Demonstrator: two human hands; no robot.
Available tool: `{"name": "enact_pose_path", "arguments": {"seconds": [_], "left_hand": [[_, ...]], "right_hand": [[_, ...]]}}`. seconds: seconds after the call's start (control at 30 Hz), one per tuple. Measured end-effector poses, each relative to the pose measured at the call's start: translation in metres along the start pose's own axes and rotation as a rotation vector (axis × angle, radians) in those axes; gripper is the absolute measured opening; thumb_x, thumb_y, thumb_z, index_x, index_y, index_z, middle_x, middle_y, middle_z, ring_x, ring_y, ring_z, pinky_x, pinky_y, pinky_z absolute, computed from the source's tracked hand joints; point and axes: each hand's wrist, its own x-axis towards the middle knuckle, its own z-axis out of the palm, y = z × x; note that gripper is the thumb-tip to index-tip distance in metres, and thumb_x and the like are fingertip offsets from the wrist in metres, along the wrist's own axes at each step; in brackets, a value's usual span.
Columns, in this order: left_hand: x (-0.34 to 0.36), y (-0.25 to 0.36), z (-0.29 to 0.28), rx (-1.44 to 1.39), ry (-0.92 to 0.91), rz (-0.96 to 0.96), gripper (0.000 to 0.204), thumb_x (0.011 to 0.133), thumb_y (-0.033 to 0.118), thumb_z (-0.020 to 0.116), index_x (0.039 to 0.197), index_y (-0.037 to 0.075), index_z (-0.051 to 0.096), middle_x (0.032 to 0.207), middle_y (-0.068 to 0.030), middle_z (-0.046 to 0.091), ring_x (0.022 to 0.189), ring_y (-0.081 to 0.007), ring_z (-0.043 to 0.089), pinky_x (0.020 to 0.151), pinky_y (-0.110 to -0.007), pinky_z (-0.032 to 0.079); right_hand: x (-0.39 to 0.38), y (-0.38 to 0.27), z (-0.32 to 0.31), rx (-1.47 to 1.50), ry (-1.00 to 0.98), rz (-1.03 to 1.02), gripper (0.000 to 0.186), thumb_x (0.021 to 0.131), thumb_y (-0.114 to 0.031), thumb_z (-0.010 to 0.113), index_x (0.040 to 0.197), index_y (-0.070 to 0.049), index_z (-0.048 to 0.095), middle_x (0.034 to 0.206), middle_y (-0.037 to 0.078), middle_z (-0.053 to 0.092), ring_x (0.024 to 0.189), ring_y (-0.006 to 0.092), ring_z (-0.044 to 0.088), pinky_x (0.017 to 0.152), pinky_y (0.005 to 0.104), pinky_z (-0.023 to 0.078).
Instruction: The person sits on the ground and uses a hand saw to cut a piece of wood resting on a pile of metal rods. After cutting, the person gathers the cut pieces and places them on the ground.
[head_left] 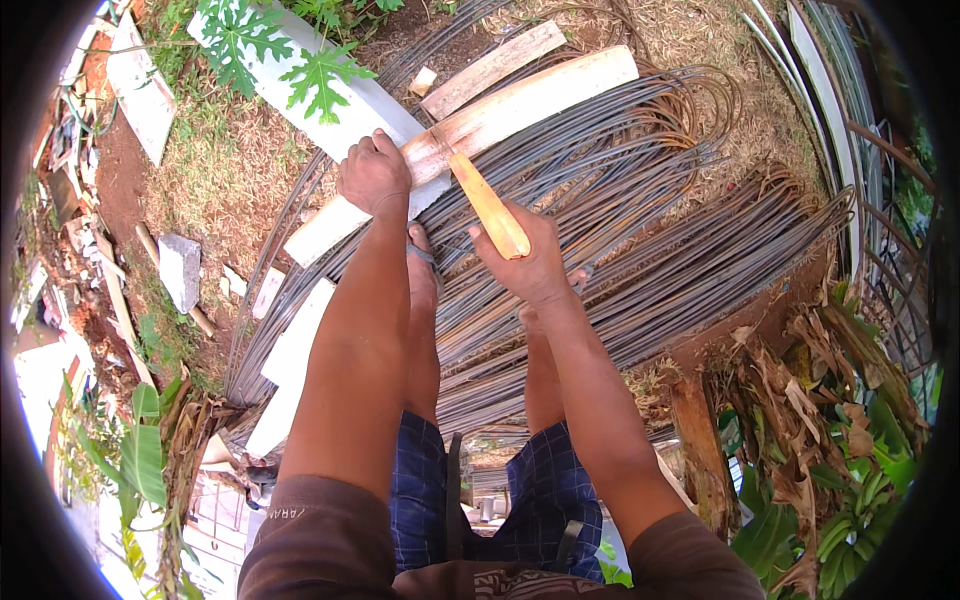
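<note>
A long pale wooden plank (540,100) lies slantwise across bundled steel bars, with a reddish-brown patch near its middle. My left hand (376,174) is closed on the plank, left of that patch. My right hand (527,250) is wrapped round the yellow-orange wooden handle (488,203) of a tool. Its narrow end reaches the plank at the patch; the working part looks thin and edge-on, so its kind is unclear. My left foot (421,250) is near the plank's lower edge, on the bars.
Long bundles of rusty steel bars (640,290) spread beneath and around my feet. A shorter board (495,70) and a small wood block (423,81) lie beyond the plank. A wide white board (300,75) sits under green leaves at upper left. Dry banana leaves (800,400) stand at right.
</note>
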Motion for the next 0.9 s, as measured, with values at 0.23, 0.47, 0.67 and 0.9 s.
{"name": "enact_pose_path", "arguments": {"seconds": [0.23,0.47,0.67,0.9], "left_hand": [[0.004,0.014,-0.027,-0.084,-0.083,-0.204,0.068,0.104,0.063,0.039,0.103,0.010,0.081,0.101,-0.0135,0.078,0.101,-0.0342,0.068,0.096,-0.053,0.042],[-0.004,0.014,-0.004,-0.067,-0.001,-0.311,0.063,0.105,0.049,0.034,0.099,0.009,0.081,0.100,-0.0175,0.077,0.094,-0.0389,0.071,0.089,-0.056,0.045],[-0.001,0.011,0.000,0.071,0.029,-0.307,0.062,0.105,0.048,0.033,0.101,0.010,0.081,0.102,-0.0158,0.077,0.097,-0.0381,0.070,0.089,-0.054,0.045],[-0.002,0.015,0.002,0.077,0.001,-0.228,0.061,0.104,0.045,0.033,0.103,0.009,0.081,0.103,-0.0160,0.076,0.096,-0.0389,0.070,0.089,-0.055,0.047]], "right_hand": [[-0.013,-0.005,0.011,0.069,0.022,-0.015,0.046,0.083,-0.015,0.083,0.121,0.001,0.061,0.094,0.016,0.076,0.085,0.0311,0.077,0.078,0.0375,0.059],[0.000,-0.002,-0.012,-0.016,-0.135,-0.091,0.078,0.082,-0.020,0.079,0.153,-0.010,0.049,0.134,0.019,0.067,0.106,0.0404,0.071,0.090,0.0429,0.058],[-0.164,-0.020,-0.087,-0.172,-0.105,0.013,0.078,0.077,-0.006,0.080,0.150,-0.005,0.054,0.127,0.021,0.072,0.106,0.0388,0.074,0.089,0.0420,0.061],[-0.098,-0.017,-0.071,-0.121,-0.114,0.003,0.074,0.080,-0.002,0.070,0.151,-0.005,0.053,0.131,0.018,0.071,0.103,0.0325,0.076,0.087,0.0363,0.061]]}}
